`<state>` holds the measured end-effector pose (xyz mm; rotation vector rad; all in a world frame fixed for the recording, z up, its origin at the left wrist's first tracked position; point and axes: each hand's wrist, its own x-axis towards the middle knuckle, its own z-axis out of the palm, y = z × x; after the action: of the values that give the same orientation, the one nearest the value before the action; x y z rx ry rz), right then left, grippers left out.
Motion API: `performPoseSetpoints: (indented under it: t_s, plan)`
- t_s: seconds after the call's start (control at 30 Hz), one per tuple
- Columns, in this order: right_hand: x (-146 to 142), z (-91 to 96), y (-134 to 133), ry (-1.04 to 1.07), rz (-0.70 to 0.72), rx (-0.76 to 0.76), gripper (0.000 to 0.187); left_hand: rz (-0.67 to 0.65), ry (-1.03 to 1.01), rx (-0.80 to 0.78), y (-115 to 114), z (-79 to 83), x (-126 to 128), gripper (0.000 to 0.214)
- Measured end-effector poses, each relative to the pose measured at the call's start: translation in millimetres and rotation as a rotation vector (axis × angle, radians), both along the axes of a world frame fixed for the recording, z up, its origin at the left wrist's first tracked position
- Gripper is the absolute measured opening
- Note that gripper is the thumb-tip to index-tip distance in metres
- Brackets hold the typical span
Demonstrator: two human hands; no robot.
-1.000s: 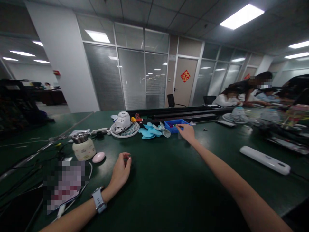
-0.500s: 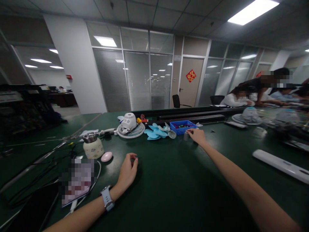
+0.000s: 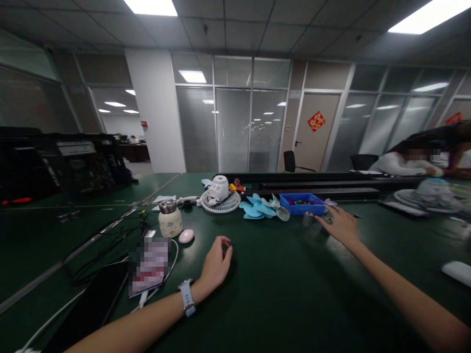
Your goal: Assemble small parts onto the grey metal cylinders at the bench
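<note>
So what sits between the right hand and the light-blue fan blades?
In the head view, a small grey cylinder and a translucent piece sit between the right hand and the light-blue fan blades, with the blue tray behind.

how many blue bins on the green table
1: the blue bin sits toward the far edge, just beyond the small metal cylinder and left of the right hand. Clutter could hide others.

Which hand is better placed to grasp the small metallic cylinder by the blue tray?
Likely the right hand: it is open close beside the metallic cylinder, while the left hand is farther back.
</note>
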<state>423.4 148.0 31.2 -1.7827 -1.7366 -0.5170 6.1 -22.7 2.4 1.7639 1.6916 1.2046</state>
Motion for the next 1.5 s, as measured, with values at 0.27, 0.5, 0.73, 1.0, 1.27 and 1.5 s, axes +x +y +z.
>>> performPoseSetpoints:
  t_s: [0.27, 0.5, 0.73, 1.0, 1.27, 1.5]
  plan:
    - [25.6, -34.9, 7.4, 0.449, 0.019, -0.202, 0.052, 0.008, 0.021, 0.017, 4.5, -5.8, -1.3, 0.032]
    - [-25.4, -20.4, -37.5, 0.57, 0.19, -0.128, 0.053, 0.002, 0.064, 0.001, 3.1, -4.4, -2.0, 0.03]
    - [-164.9, 1.1, -117.0, 0.624, 0.955, -0.384, 0.046, 0.027, 0.104, -0.014, 3.6, 2.9, -0.8, 0.029]
    - [-211.9, -14.1, -127.8, 0.634, 1.047, -0.414, 0.043, 0.031, 0.099, 0.007, 1.0, 5.8, 3.7, 0.043]
    - [-209.3, -17.1, -132.7, 0.417, 0.953, -0.383, 0.04, -0.125, 0.153, 0.243, 2.7, 19.7, 20.9, 0.036]
    - [-210.2, -23.2, -129.5, 0.372, 0.919, -0.373, 0.043, -0.176, 0.118, 0.249, 13.6, 39.0, 38.6, 0.033]
